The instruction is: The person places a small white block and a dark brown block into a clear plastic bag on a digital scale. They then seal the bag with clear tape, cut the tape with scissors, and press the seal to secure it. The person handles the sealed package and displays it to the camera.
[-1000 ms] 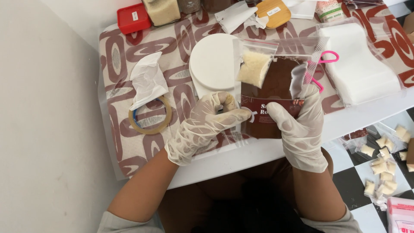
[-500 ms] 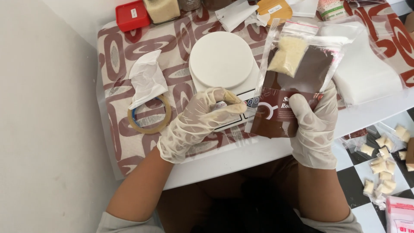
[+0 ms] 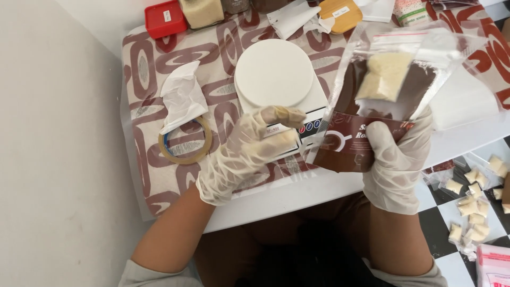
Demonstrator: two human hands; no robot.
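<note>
A plain pale wall is filling the left side of the view, and a white surface (image 3: 297, 199) is standing against it, wearing a cloth (image 3: 154, 69) patterned in brown ovals. Left to right on the cloth: a red box (image 3: 166, 18) is sitting at the far edge, a crumpled white wrapper (image 3: 183, 98) is lying partly over a roll of clear tape (image 3: 186, 141), and a white kitchen scale (image 3: 276, 79) with a round platter is standing at the middle. The left hand (image 3: 249, 151), in a clear glove, is hovering over the scale's front panel, fingers loosely curled and holding nothing, forearm rising from the lower left. The right hand (image 3: 396, 159), gloved likewise, is gripping a clear zip pouch (image 3: 377, 90) by its lower brown-labelled end, lifting it upright just right of the scale; brown powder and a pale packet are showing inside. At far right, a black-and-white tiled floor (image 3: 441, 212) is carrying small pale packets (image 3: 470, 204).
</note>
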